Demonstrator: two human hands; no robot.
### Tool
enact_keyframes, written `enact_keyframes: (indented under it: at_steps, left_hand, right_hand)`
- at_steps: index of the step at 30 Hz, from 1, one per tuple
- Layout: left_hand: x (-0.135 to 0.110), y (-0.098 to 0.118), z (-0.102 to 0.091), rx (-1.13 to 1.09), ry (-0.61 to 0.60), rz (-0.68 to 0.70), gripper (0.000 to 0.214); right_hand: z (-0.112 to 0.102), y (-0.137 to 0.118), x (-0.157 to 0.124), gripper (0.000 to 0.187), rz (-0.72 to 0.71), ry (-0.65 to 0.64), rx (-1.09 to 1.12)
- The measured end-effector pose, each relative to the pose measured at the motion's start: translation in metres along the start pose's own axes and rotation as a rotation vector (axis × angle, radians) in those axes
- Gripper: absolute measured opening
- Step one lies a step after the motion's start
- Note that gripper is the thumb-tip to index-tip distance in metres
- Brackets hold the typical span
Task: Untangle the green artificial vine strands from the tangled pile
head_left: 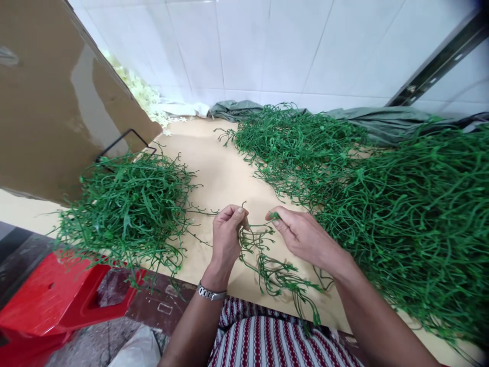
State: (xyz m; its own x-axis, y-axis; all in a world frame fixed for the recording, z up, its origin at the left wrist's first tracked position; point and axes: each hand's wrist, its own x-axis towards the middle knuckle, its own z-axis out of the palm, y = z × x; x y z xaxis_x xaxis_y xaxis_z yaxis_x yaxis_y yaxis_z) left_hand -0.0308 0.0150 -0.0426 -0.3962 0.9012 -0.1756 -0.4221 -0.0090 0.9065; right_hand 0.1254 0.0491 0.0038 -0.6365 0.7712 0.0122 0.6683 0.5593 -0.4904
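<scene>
Near the front edge of the table, my left hand (228, 232) pinches a thin green stem between thumb and forefinger. A little to its right, my right hand (301, 234) is closed on the green knotted end (274, 216) of a stem, which stretches across the gap between both hands. Below and between them lies a small loose bunch of green stems (273, 272) with little knots, some hanging over the table edge. On the left sits a heap of tangled green stems (132, 209). A much larger pile of knotted green stems (412, 219) spreads along the right side.
Another mass of green stems (301, 142) lies at the back against a dark cloth (235, 109). A brown cardboard panel (49, 102) stands at the left, with pale yellow pieces (139, 89) behind it. Below the table is a red plastic stool (42, 290).
</scene>
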Motion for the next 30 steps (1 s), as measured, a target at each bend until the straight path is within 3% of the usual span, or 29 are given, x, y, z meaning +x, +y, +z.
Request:
enact_keyframes:
  at_steps: [8,11,13,19,24,30]
  left_hand:
    - [-0.018,-0.009,-0.012,0.088,-0.1,0.152,0.016]
    - [-0.02,-0.01,-0.013,0.2,-0.068,0.162,0.012]
    - [-0.019,-0.007,-0.013,0.269,-0.064,0.171,0.011]
    - [-0.017,0.015,-0.012,0.548,-0.237,0.213,0.013]
    - [-0.018,0.017,-0.009,0.57,-0.254,0.225,0.012]
    - [-0.02,0.003,-0.003,0.426,-0.336,0.104,0.006]
  right_hand:
    - [0.01,0.0,0.003,0.02,0.043,-0.051,0.017]
    - [0.011,-0.002,0.003,0.02,0.055,-0.068,0.095]
    - [0.012,-0.001,0.003,0.02,0.059,-0.09,0.162]
    - [0.013,0.009,0.001,0.017,-0.012,-0.172,0.33]
    - [0.014,0.011,0.001,0.016,-0.078,-0.179,0.303]
    - [0.024,0.008,0.001,0.021,-0.089,-0.259,0.501]
